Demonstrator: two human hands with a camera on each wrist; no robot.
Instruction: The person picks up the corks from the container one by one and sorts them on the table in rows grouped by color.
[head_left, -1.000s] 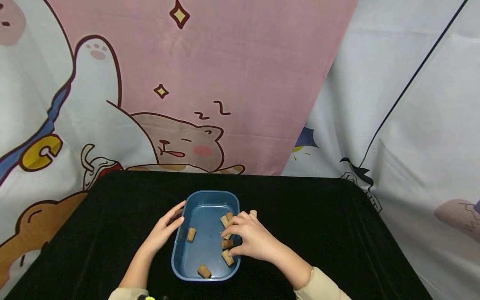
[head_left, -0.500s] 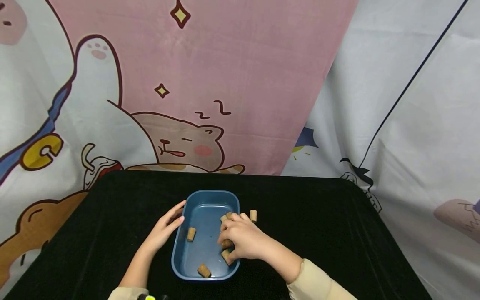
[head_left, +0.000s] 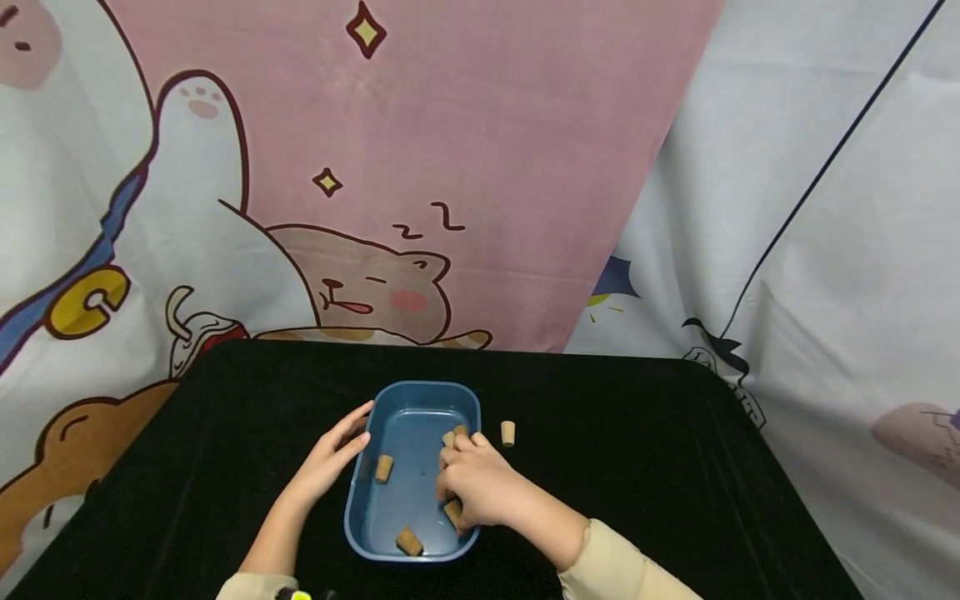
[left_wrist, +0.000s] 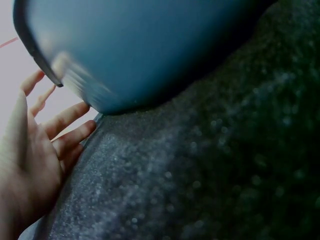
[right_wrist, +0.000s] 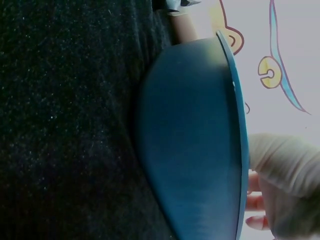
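A relaxed left hand (head_left: pixel 327 460) touched a smooth, rounded blue tray (head_left: pixel 407 504) of at least five grainy, tapered corks (head_left: pixel 408 542); the right hand (head_left: pixel 482 481) curled inside, its grip hidden. Another sat on fuzzy black cloth (head_left: pixel 637 467).

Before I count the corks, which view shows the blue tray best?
The head view: it looks down into the blue tray, showing its inside and corks, though the right hand hides part. Both wrist views show only outer wall and some rim.
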